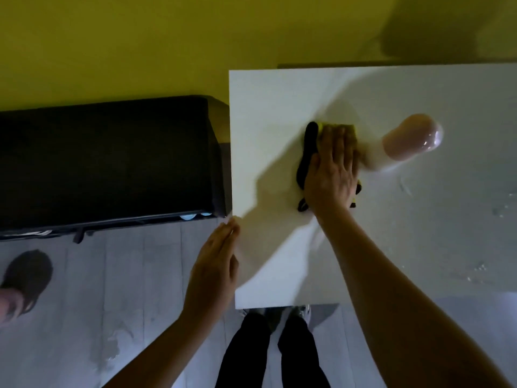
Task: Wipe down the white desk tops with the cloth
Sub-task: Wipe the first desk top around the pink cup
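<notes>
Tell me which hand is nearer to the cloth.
Right. The right hand lies flat on the cloth; the left hand is at the desk, by its left edge, apart from the cloth.

Ahead of you stood a plain yellow-green wall, dimly lit and carrying a broad soft shadow at its upper right, with a low black cabinet against it on your left, above a pale grey plank floor where a dark shoe showed near the left edge.
</notes>
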`<move>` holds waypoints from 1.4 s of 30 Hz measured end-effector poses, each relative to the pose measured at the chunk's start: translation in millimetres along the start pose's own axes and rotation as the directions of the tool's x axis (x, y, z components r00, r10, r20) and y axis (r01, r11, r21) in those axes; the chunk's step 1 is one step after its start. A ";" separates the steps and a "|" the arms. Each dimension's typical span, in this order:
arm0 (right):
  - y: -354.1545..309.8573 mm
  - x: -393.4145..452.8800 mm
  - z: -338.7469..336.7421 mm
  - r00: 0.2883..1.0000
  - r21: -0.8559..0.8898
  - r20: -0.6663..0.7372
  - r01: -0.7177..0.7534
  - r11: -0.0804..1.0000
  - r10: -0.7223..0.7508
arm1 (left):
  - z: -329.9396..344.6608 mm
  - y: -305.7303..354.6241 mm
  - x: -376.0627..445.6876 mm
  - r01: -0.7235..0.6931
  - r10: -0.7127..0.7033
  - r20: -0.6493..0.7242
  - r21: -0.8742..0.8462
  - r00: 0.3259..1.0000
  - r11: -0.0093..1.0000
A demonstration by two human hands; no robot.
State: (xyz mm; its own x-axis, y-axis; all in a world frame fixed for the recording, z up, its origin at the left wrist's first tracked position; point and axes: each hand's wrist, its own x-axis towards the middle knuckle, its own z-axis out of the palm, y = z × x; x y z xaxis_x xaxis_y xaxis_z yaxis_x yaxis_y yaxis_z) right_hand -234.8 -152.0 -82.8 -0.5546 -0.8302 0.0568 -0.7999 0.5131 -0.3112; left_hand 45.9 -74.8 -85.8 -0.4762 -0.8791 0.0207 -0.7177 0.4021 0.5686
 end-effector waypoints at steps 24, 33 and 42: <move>-26.1 -163.2 -11.5 0.972 0.017 0.159 0.171 0.985 -0.172 | -5.7 32.5 11.7 0.045 -0.046 0.034 0.021 0.998 0.999; 19.0 -180.6 -32.4 0.956 0.066 0.145 0.250 0.966 -0.257 | 7.4 42.0 5.7 0.071 -0.069 -0.025 0.122 0.997 0.990; 161.9 -166.5 -59.4 0.948 0.000 -0.049 -0.314 0.949 0.314 | 44.5 65.7 -15.5 -0.028 0.021 0.095 0.072 0.995 0.997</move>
State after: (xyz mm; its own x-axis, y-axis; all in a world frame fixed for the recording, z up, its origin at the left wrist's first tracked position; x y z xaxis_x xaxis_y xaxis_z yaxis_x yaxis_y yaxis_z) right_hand -285.6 82.2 -86.3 -0.7882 -0.6155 0.0031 -0.5852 0.7478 -0.3135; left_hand -16.5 -23.3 -85.4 -0.5376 -0.8420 -0.0453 -0.7385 0.4442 0.5072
